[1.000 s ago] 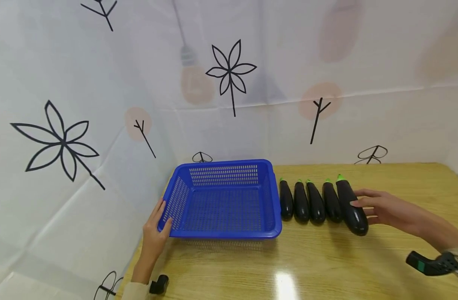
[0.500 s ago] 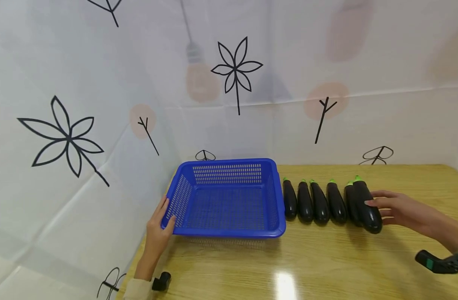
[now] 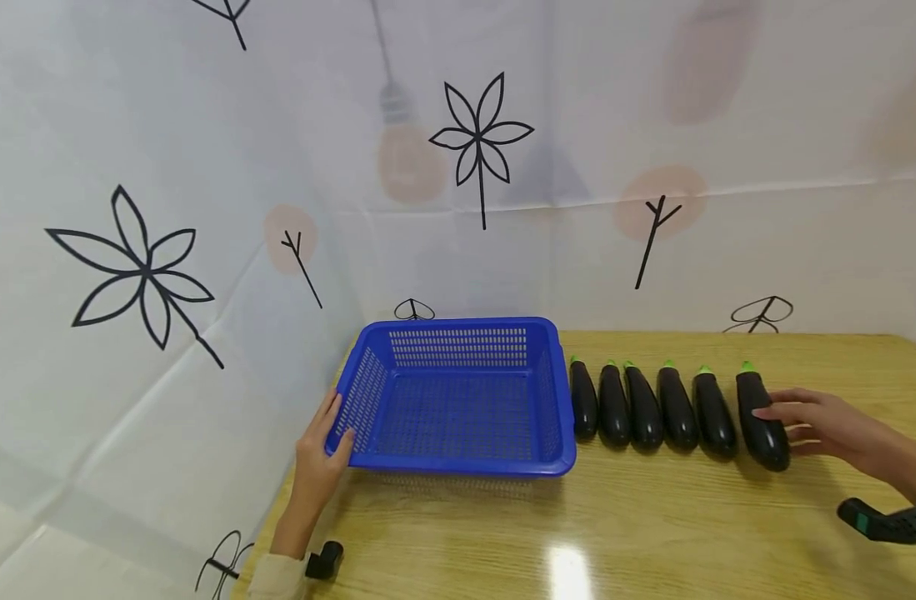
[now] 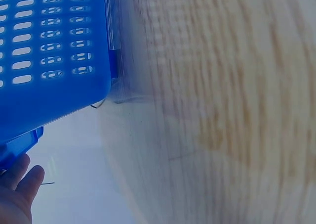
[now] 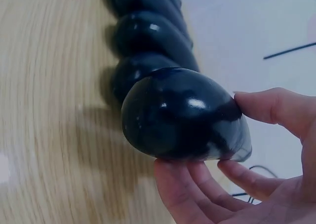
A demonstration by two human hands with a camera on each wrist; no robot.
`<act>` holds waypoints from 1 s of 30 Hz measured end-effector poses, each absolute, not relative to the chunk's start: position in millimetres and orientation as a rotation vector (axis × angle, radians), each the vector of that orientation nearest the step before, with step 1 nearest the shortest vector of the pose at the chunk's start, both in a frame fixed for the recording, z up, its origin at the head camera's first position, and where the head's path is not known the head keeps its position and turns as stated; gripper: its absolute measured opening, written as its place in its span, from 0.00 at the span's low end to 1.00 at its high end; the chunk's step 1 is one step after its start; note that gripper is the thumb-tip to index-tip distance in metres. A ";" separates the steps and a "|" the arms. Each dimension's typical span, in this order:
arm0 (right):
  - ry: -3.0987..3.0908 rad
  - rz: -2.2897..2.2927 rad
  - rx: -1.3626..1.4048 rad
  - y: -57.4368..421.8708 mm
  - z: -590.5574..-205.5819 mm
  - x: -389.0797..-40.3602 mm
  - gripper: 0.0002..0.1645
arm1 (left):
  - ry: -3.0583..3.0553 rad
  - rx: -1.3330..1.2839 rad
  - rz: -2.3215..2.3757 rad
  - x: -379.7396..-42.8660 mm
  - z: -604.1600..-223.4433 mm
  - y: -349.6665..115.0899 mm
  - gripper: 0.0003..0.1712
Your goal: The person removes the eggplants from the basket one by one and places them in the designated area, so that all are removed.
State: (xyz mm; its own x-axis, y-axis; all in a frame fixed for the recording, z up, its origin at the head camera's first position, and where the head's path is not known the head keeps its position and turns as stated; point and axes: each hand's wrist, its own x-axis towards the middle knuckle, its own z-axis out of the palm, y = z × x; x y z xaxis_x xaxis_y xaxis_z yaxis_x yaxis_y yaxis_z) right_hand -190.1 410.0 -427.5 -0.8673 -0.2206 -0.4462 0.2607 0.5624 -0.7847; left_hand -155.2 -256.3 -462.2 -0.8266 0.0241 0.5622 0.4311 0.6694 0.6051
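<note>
My left hand [image 3: 318, 458] holds the left rim of a blue plastic basket [image 3: 458, 468], its thumb over the near left corner. That basket has slotted walls and nothing in it. In the left wrist view, fingertips [image 4: 30, 182] show below the basket's rim. On the right, my right hand [image 3: 833, 425] grips a dark eggplant [image 3: 763, 429] with a green stem end, thumb on one side and fingers beneath. The right wrist view shows the rounded end of this eggplant [image 5: 182, 115] toward the camera. Whether it touches the table is unclear.
Several eggplants [image 3: 677, 412] lie side by side between the basket and the held one, stems pointing to the back. All stand on a wooden table [image 3: 653, 533]. A patterned white cloth [image 3: 578, 267] hangs behind and at the left.
My right hand has carried the gripped eggplant to the right, uncovering another eggplant and leaving a small gap beside it. My left hand stays on the basket. The head view has shifted slightly.
</note>
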 end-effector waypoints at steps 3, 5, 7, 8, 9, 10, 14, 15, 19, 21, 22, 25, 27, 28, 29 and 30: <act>2.318 -1.241 0.067 414.2 -432.0 -192.0 0.46 | -2.374 -0.352 -1.044 -154.7 -461.8 -255.4 0.33; 2.334 -1.216 0.095 417.3 -434.4 -192.3 0.47 | -2.375 -0.357 -1.049 -155.7 -461.8 -254.1 0.33; 2.351 -1.191 0.112 419.8 -436.4 -192.3 0.48 | -2.375 -0.363 -1.045 -156.8 -461.9 -252.7 0.33; 2.357 -1.178 0.124 420.6 -437.0 -192.4 0.49 | -2.371 -0.369 -1.041 -157.6 -462.1 -252.0 0.33; 2.363 -1.169 0.138 421.1 -437.3 -192.5 0.50 | -2.370 -0.374 -1.037 -158.4 -462.1 -251.2 0.33; 2.366 -1.161 0.149 421.7 -437.4 -192.6 0.50 | -2.372 -0.376 -1.028 -159.0 -461.7 -250.4 0.34; 2.388 -1.144 0.161 420.9 -438.6 -191.3 0.50 | -2.395 -0.382 -1.005 -161.6 -459.6 -248.9 0.34; 2.397 -1.145 0.155 420.6 -439.1 -190.9 0.49 | -2.407 -0.378 -1.006 -161.9 -458.6 -248.9 0.34; 2.467 -1.141 0.132 419.6 -440.6 -188.5 0.48 | -2.452 -0.369 -1.003 -163.0 -455.4 -249.9 0.35; 2.508 -1.132 0.117 419.6 -440.4 -186.2 0.48 | -2.486 -0.365 -0.995 -163.0 -453.3 -251.3 0.36; 2.527 -1.124 0.108 419.4 -439.7 -185.6 0.48 | -2.509 -0.363 -0.981 -162.7 -451.9 -252.7 0.37; 2.582 -1.095 0.071 419.7 -436.8 -181.1 0.48 | -2.596 -0.340 -0.925 -161.3 -445.0 -256.6 0.38; 2.656 -1.042 0.042 420.0 -434.6 -176.6 0.49 | -2.654 -0.318 -0.883 -159.9 -437.2 -258.8 0.40; 2.700 -1.002 0.029 420.4 -433.0 -174.4 0.49 | -2.676 -0.305 -0.860 -159.3 -432.7 -259.5 0.40; 2.746 -0.960 0.020 420.6 -431.2 -172.1 0.49 | -2.696 -0.288 -0.839 -158.5 -427.6 -259.6 0.41; 2.789 -0.920 0.020 420.7 -429.2 -169.9 0.50 | -2.710 -0.279 -0.815 -157.8 -422.5 -259.5 0.41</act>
State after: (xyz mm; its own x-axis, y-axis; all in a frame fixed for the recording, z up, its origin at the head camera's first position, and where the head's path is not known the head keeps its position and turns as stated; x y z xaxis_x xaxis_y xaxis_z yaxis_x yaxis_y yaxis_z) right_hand -169.9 420.7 -429.2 -0.9791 -0.0511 -0.1970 0.0761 0.8057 -0.5874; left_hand -157.8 -259.5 -422.5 -0.9372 0.0987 0.3347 0.2670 0.8203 0.5057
